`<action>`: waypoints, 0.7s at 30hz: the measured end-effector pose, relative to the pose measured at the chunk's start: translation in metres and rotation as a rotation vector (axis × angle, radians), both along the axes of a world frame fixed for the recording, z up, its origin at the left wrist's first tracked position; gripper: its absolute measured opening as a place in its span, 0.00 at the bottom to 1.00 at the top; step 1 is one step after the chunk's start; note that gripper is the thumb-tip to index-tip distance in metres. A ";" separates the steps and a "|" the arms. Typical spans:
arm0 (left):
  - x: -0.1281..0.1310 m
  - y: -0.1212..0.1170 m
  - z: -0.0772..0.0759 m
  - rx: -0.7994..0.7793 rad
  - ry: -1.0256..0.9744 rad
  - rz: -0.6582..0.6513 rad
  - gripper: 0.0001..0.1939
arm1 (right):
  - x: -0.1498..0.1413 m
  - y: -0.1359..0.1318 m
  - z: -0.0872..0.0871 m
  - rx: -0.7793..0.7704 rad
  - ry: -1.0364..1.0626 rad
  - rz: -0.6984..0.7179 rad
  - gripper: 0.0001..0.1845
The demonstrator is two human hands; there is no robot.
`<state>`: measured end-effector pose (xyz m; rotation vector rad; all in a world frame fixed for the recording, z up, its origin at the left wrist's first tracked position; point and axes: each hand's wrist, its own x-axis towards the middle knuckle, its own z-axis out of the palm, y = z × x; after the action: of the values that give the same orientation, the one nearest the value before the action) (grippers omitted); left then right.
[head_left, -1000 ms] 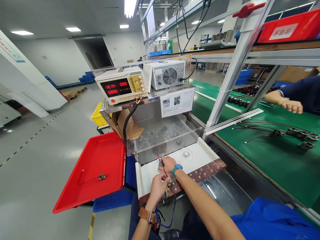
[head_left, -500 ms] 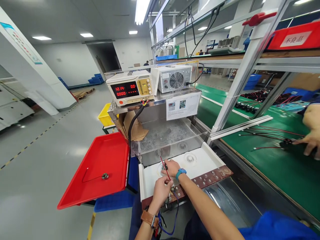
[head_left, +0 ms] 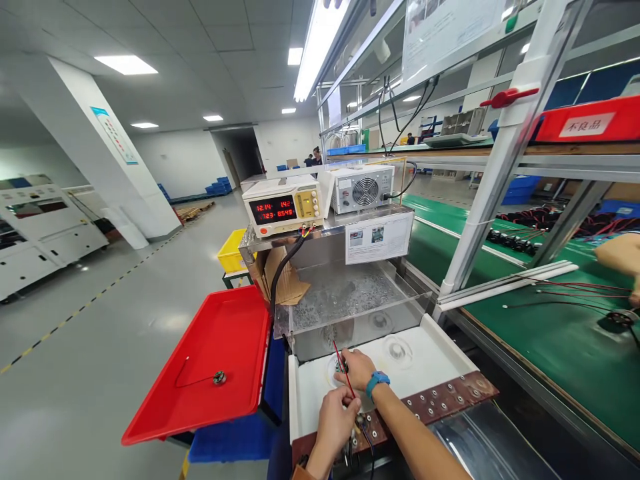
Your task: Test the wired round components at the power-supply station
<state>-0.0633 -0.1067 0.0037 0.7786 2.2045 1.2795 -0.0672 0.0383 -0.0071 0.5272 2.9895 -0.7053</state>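
My left hand [head_left: 339, 415] pinches a thin red wire [head_left: 349, 383] near the strip's front terminals. The wire runs up past my right hand [head_left: 358, 370], which closes around a small round part with a green board [head_left: 341, 367] over the left ring of the white fixture tray [head_left: 315, 393]. My right fingers hide most of that part. Below my left hand, dark leads hang from a terminal on the brown strip [head_left: 440, 403]. A power supply [head_left: 283, 207] with lit red digits stands behind.
On the left, a red tray [head_left: 230, 327] holds a small round part with a wire [head_left: 219, 378]. A clear panel [head_left: 360, 320] rises behind the fixture. A co-worker's hand [head_left: 620, 257] is over the green belt [head_left: 545, 333] at right.
The power supply's readings have gone from zeros to non-zero figures beside the steady 12.14. The camera view has tilted up and turned left. Both hands keep their places at the fixture.
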 end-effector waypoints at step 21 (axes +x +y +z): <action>0.003 0.000 0.013 -0.039 0.030 0.002 0.08 | 0.002 -0.003 0.007 0.011 0.004 -0.012 0.23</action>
<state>-0.0605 -0.1070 0.0172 0.7853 2.2478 1.2294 -0.0655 0.0357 0.0003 0.5452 2.9979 -0.6914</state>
